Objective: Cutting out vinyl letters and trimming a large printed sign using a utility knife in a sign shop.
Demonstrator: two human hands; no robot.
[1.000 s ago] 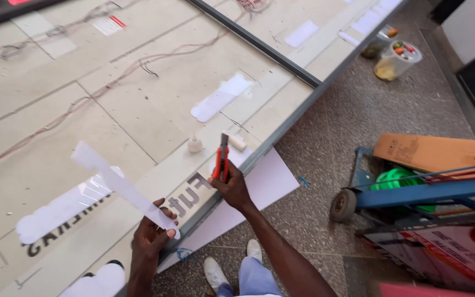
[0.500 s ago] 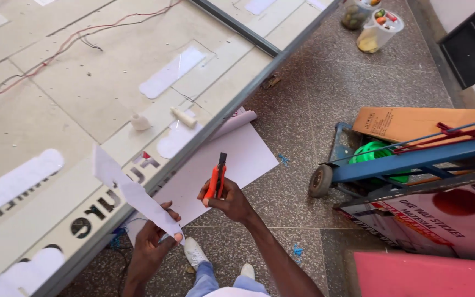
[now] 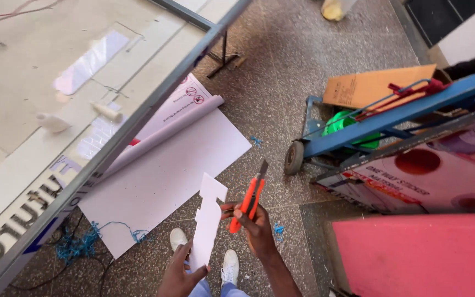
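Tabletop [image 3: 39, 137] with metal frame lying at far left, white sheet [image 3: 160, 181] resting on the floor beneath its edge; left hand [image 3: 180, 275] pinching the lower end of a white cut-out strip [image 3: 209, 220], grip pressed on it; right hand [image 3: 257, 228] clasping an orange utility knife [image 3: 248, 201], blade pointing upward; blue trolley [image 3: 358, 132] standing at right

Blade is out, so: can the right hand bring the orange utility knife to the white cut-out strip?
Probably yes: the right hand holds the orange utility knife right beside the white cut-out strip, nothing between.
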